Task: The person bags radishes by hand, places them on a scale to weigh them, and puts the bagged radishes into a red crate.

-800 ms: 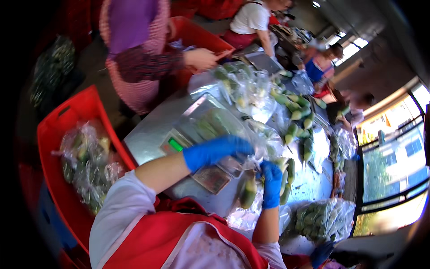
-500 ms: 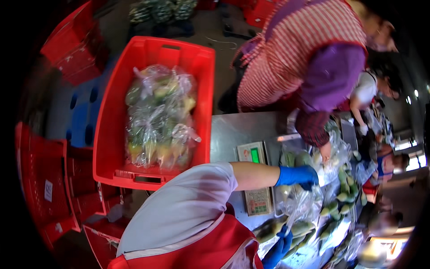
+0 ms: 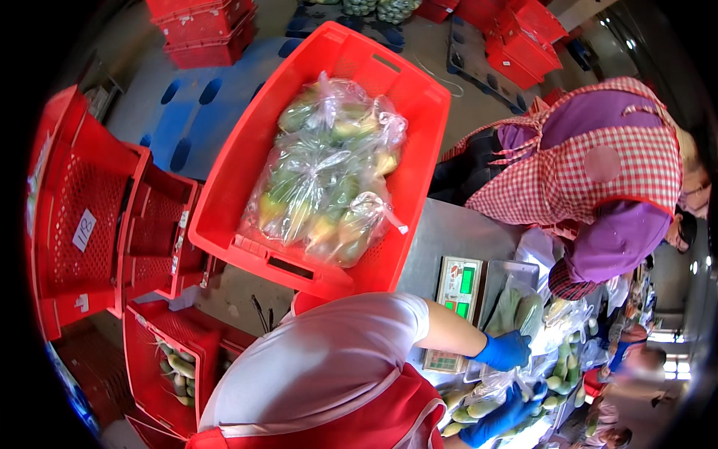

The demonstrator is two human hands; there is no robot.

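Both my hands wear blue gloves. On the metal table, my left hand [image 3: 507, 350] closes on clear plastic at the near end of a bag of green radishes [image 3: 517, 310], which lies on the tray of a scale. My right hand [image 3: 516, 408] is just below it, its fingers curled into a crumpled clear plastic bag [image 3: 490, 388]; the exact grip is partly hidden. Loose green radishes with pale ends [image 3: 482, 408] lie beside and under this hand. The scale's panel [image 3: 458, 299], with lit green displays, sits left of the tray.
A red crate [image 3: 247, 179] holding tied bags of radishes [image 3: 321, 179] stands at my left. More red crates [image 3: 82, 224] and blue pallets [image 3: 202, 112] lie beyond. Across the table bends a co-worker in a checked apron [image 3: 576, 157]. Loose radishes [image 3: 565, 367] continue along the table.
My view has turned, so the crate and table appear shifted. My right hand has come closer to my left. The co-worker's hand, earlier in the plastic beside mine, is no longer plainly visible.
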